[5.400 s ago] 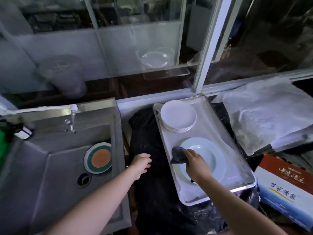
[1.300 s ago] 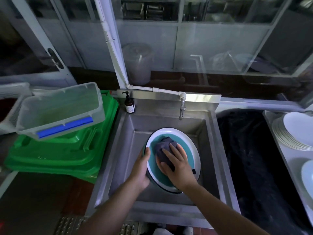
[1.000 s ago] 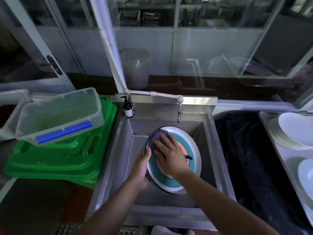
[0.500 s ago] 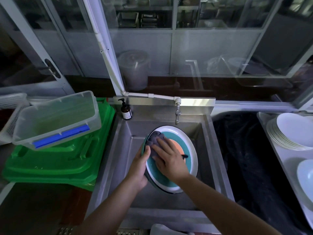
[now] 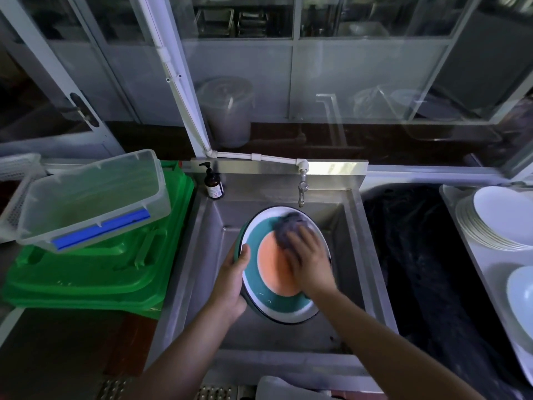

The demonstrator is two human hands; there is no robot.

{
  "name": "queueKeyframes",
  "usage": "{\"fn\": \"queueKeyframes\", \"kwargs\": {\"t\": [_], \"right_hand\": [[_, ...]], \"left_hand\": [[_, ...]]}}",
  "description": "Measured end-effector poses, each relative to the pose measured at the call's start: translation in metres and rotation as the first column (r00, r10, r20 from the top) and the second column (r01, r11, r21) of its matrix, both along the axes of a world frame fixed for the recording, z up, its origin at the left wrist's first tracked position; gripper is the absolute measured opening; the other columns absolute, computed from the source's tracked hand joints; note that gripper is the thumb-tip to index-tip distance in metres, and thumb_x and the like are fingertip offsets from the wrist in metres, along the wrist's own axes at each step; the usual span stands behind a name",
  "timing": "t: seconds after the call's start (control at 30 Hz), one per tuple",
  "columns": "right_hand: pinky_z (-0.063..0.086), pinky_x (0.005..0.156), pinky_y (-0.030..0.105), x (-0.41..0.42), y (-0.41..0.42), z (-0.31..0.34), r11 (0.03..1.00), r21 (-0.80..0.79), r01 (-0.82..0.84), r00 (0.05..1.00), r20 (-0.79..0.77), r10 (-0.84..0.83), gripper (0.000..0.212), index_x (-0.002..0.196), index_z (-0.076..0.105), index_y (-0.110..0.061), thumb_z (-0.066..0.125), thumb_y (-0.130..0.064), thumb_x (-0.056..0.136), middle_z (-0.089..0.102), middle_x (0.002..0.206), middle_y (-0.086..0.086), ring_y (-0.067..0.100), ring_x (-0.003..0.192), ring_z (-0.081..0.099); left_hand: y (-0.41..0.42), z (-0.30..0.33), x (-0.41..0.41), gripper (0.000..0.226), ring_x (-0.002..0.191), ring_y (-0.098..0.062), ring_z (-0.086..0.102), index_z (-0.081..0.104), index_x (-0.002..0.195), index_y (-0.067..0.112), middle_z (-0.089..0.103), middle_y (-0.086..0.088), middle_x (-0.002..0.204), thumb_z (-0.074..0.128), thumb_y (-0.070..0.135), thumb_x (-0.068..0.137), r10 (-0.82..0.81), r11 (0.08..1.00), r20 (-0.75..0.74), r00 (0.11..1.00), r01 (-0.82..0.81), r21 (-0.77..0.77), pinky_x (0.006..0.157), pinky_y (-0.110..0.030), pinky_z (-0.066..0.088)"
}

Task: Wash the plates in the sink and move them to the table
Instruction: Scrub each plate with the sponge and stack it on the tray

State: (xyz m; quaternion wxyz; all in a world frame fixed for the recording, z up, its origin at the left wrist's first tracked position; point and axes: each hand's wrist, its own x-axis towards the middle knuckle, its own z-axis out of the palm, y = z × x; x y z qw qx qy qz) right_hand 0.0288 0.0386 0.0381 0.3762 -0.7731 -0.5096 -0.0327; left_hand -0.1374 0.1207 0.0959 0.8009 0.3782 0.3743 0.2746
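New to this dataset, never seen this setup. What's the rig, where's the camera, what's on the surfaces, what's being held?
There is no machine here: a person works with two bare hands. The single picture comes from a wide-angle camera worn on the head, looking forward and down, so both forearms enter from the bottom edge.

The left hand grips the left rim of a plate with a white edge, a teal ring and an orange middle, held tilted inside the steel sink. The right hand presses a dark cloth onto the plate's upper face; it is blurred, so it seems to be scrubbing.

Behind the sink are a tap and a pump bottle. To the left, a clear plastic bin sits on green trays. To the right, a tray carries a stack of white plates.
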Motion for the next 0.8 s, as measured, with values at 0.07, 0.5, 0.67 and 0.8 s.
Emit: {"fn": "queueKeyframes", "kwargs": {"t": [0.07, 0.5, 0.67, 0.8], "right_hand": [[0.047, 0.102, 0.054, 0.009, -0.002, 0.003, 0.988, -0.049, 0.144, 0.987, -0.066, -0.147, 0.042, 0.132, 0.065, -0.012, 0.049, -0.033, 0.099, 0.058, 0.143, 0.01, 0.036, 0.13, 0.049], [0.044, 0.109, 0.053, 0.008, -0.013, -0.007, 0.995, -0.104, 0.003, 0.989, -0.147, -0.018, 0.035, 0.132, 0.067, -0.018, 0.06, -0.026, 0.099, 0.052, 0.149, 0.011, 0.036, 0.14, 0.042], [0.029, 0.12, 0.044, -0.018, 0.007, 0.006, 0.996, -0.082, 0.039, 0.96, -0.274, -0.06, 0.042, 0.141, 0.059, -0.013, 0.054, -0.026, 0.101, 0.045, 0.155, 0.009, 0.034, 0.146, 0.034], [0.038, 0.115, 0.044, -0.06, 0.005, 0.01, 0.98, -0.027, -0.196, 0.96, -0.21, 0.186, 0.039, 0.137, 0.062, -0.014, 0.052, -0.026, 0.101, 0.054, 0.145, 0.013, 0.039, 0.132, 0.049]], "left_hand": [[-0.002, 0.0, -0.001, 0.047, 0.118, -0.036, 0.067, 0.059, 0.138, 0.011, 0.069, -0.017, 0.129, 0.058, 0.032, 0.096, 0.02, 1.0, 0.008, 1.0, -0.02, -0.013, 0.097, -0.049, 0.055], [0.01, -0.001, -0.002, 0.059, 0.118, -0.034, 0.067, 0.058, 0.139, 0.009, 0.068, -0.018, 0.131, 0.064, 0.041, 0.09, 0.051, 0.998, -0.005, 0.999, -0.051, -0.047, 0.091, -0.044, 0.06], [0.003, 0.001, 0.008, 0.04, 0.118, -0.035, 0.067, 0.058, 0.138, 0.008, 0.069, -0.018, 0.129, 0.054, 0.027, 0.103, 0.005, 1.0, -0.007, 1.0, -0.005, -0.028, 0.097, -0.048, 0.057], [0.005, 0.0, 0.022, 0.048, 0.11, -0.036, 0.07, 0.059, 0.133, -0.002, 0.067, -0.027, 0.127, 0.06, 0.027, 0.095, 0.114, 0.992, -0.014, 0.993, -0.115, -0.044, 0.089, -0.041, 0.061]]}}
